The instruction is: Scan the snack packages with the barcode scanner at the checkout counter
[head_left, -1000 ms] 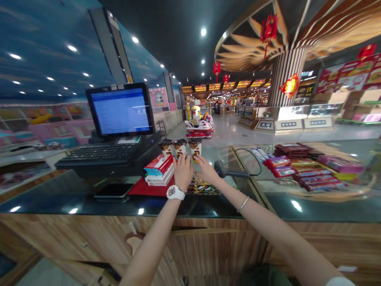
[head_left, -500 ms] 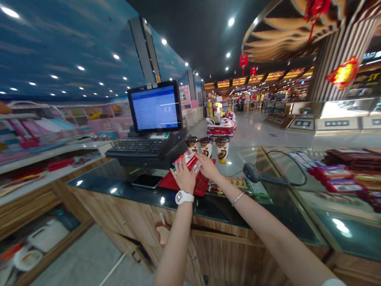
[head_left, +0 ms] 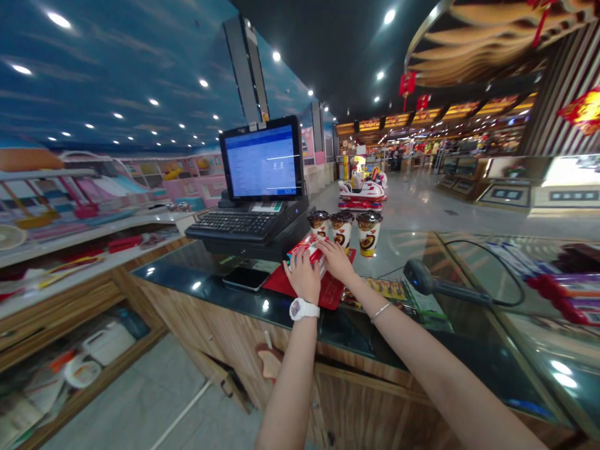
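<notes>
Both hands are on a red-and-white packet (head_left: 309,240) at the middle of the dark glass counter. My left hand (head_left: 304,277), with a white watch on the wrist, curls its fingers over the packet's near left side. My right hand (head_left: 338,261), with a bracelet on its wrist, grips the right side; its fingertips meet the packet's top. Under the packet lies a flat red bag or sheet (head_left: 332,299). Three lidded paper cups (head_left: 368,235) stand in a row just beyond. The packet's underside is hidden by my hands.
A till monitor (head_left: 262,164) and keyboard (head_left: 234,224) stand left of the cups. A phone (head_left: 246,279) lies in front of them. On the right are a corded barcode scanner (head_left: 419,277), flat snack packs (head_left: 384,289) and colourful packages (head_left: 572,294). A cabinet door (head_left: 222,378) below hangs ajar.
My view has turned slightly left, so the whole scene sits further right. Both hands stay on the packet, with little visible shift in their grip.
</notes>
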Tool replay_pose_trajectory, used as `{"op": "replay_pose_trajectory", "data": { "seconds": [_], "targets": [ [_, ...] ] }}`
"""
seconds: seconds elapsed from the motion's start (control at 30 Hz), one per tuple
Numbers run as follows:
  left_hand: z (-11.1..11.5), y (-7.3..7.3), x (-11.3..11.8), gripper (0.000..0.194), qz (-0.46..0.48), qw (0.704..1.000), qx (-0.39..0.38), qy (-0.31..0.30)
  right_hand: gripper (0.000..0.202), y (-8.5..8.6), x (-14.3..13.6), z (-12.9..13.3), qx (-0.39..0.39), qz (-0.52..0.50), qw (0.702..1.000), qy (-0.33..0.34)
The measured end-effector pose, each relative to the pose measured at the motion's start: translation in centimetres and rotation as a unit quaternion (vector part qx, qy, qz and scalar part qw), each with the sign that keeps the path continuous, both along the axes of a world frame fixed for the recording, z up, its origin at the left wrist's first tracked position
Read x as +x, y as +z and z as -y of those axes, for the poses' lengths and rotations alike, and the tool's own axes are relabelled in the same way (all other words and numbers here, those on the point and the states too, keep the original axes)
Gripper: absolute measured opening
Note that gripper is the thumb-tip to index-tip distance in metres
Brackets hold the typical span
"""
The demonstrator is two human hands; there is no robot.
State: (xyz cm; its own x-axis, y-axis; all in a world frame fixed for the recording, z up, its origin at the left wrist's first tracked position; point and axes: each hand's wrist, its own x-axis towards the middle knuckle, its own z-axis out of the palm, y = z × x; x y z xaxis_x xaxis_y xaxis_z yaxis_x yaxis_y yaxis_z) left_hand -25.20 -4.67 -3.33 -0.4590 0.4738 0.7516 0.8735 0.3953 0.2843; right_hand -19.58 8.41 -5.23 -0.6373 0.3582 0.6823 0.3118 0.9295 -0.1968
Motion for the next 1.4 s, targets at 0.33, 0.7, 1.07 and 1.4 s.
{"op": "replay_pose_trajectory", "data": {
  "seconds": [0.33, 0.7, 1.07, 1.4],
  "targets": [
    [0.7, 0.5, 0.4, 0.029, -0.025, 1.0, 0.001, -0.016, 0.023, 1.3, 1.7, 1.2, 0.078, -0.049, 0.994, -0.054],
    [-0.1, 2.2, 4.0, 0.03, -0.065, 0.988, -0.019, -0.139, 0.026, 3.4, 10.3, 0.6, 0.144, -0.044, 0.985, -0.079],
    [-4.9, 3.4, 12.6, 0.029, -0.106, 0.951, -0.037, -0.286, 0.026, 3.5, 22.3, -2.1, 0.167, -0.065, 0.973, -0.145],
    [-9.6, 4.5, 17.4, 0.028, -0.151, 0.875, -0.091, -0.452, 0.027, 2.4, 30.6, -3.0, 0.213, -0.016, 0.96, -0.18]
  ]
}}
